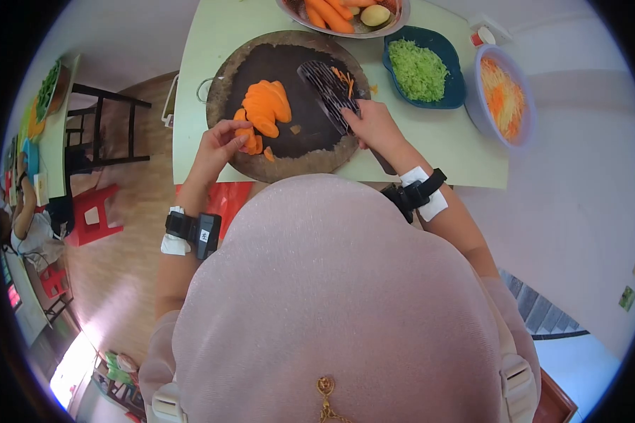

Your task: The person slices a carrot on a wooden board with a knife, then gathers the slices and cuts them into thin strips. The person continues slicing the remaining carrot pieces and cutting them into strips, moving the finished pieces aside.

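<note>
On the round cutting board (289, 166) lies an overlapping pile of orange carrot slices (264, 106). My left hand (222, 146) is at the near left of the pile, thumb and fingers closed on a few carrot slices at its lower end. A wide dark kitchen knife (324, 88) with pale streaks on its blade is gripped in my right hand (375, 127), over the right part of the board. Thin carrot shreds (344, 81) lie by the blade's far side. A small carrot piece (269, 154) sits near the board's front edge.
Behind the board stands a metal basin (384, 29) with whole carrots and a peeled potato. To the right are a teal basin (453, 95) of green shreds and a lilac bowl (528, 120) of orange and pale shreds. A red stool (95, 215) and a person are at left.
</note>
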`<action>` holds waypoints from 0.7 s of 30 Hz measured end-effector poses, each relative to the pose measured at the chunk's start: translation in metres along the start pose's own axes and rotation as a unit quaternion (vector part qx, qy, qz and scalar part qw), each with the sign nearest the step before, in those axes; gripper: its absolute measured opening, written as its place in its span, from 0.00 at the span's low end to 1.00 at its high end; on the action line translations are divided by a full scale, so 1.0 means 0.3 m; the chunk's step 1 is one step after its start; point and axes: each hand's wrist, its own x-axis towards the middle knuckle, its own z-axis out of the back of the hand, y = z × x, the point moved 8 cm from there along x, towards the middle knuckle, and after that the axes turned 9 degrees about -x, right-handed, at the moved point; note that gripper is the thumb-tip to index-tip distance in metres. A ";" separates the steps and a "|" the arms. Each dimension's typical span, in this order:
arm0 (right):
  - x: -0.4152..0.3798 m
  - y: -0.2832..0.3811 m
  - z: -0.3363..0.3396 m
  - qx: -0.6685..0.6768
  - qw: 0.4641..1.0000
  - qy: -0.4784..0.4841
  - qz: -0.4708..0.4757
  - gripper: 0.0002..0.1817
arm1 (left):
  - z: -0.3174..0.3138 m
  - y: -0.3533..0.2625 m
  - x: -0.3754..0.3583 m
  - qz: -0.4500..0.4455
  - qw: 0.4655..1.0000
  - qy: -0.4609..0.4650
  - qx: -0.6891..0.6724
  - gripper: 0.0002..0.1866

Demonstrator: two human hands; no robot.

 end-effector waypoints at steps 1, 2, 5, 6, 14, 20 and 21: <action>-0.005 -0.004 0.010 0.012 1.000 0.004 -0.018 0.18 | -0.006 -0.001 0.011 0.005 1.000 0.004 0.005 0.14; -0.008 -0.001 0.013 0.014 1.000 0.000 -0.023 0.18 | -0.014 -0.007 0.021 0.006 1.000 0.010 0.006 0.14; -0.014 -0.001 0.004 0.024 0.999 -0.009 -0.037 0.18 | -0.035 -0.014 0.055 0.020 0.999 0.022 0.023 0.14; -0.016 0.011 -0.001 -0.001 1.000 -0.022 -0.017 0.19 | -0.042 -0.009 0.068 0.024 0.999 0.029 0.032 0.14; -0.032 -0.019 0.000 -0.010 0.999 -0.034 -0.033 0.20 | -0.163 0.001 0.147 0.042 0.992 0.109 0.037 0.14; -0.029 -0.042 0.003 -0.027 0.995 -0.056 -0.074 0.19 | -0.309 0.002 0.298 0.030 0.988 0.132 0.070 0.13; -0.030 -0.036 0.003 -0.050 0.994 -0.075 -0.057 0.18 | -0.323 0.035 0.338 0.023 0.988 0.128 0.083 0.13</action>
